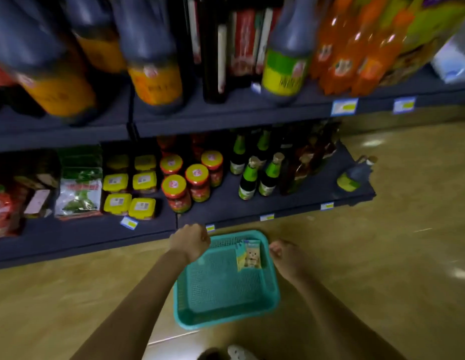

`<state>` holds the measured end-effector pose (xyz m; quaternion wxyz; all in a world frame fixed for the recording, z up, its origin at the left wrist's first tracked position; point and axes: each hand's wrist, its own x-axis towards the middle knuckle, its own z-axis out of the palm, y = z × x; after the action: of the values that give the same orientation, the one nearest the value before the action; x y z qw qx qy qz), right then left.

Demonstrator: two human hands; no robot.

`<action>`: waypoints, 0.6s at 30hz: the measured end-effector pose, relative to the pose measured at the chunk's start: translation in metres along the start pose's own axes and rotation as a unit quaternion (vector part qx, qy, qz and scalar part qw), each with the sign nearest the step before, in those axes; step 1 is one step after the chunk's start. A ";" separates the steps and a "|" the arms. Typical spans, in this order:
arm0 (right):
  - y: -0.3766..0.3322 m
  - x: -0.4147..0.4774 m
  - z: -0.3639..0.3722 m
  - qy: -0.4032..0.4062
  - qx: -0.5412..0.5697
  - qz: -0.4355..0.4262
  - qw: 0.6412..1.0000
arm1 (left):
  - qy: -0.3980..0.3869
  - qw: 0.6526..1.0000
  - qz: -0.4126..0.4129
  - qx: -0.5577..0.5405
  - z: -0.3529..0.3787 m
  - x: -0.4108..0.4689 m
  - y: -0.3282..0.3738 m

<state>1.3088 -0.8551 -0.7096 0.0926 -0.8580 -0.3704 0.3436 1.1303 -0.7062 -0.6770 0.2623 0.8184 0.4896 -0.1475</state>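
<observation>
In the lower middle of the frame, the left hand (190,242) curls its fingers round the far-left corner of the teal basket (226,315), low over the floor. The packet (249,255) leans inside near the right rim, where the right hand (287,259) curls its fingers. With both grips at the far end, the basket could tip and spill the packet.
</observation>
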 end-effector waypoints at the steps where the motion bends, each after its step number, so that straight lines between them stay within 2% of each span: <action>1: 0.017 0.025 0.027 -0.007 0.014 0.002 1.000 | -0.009 1.000 0.006 0.002 0.032 0.022 -0.004; 7: 0.111 0.162 0.174 -0.046 0.052 0.012 0.998 | -0.025 1.000 0.001 -0.009 0.205 0.133 -0.032; 11: 0.154 0.214 0.243 0.000 0.126 0.020 0.992 | -0.051 0.997 -0.010 -0.053 0.292 0.178 -0.049; 15: 0.162 0.230 0.273 0.046 0.176 0.029 0.983 | -0.064 0.991 -0.023 -0.112 0.354 0.203 -0.061; 18: 0.161 0.234 0.278 0.069 0.174 0.063 0.980 | -0.039 0.978 -0.053 -0.199 0.378 0.210 -0.061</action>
<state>1.3322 -0.8318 -1.1056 0.2437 -0.8720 -0.2424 0.3484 1.1828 -0.7479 -1.1079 0.4308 0.7162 0.5412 -0.0920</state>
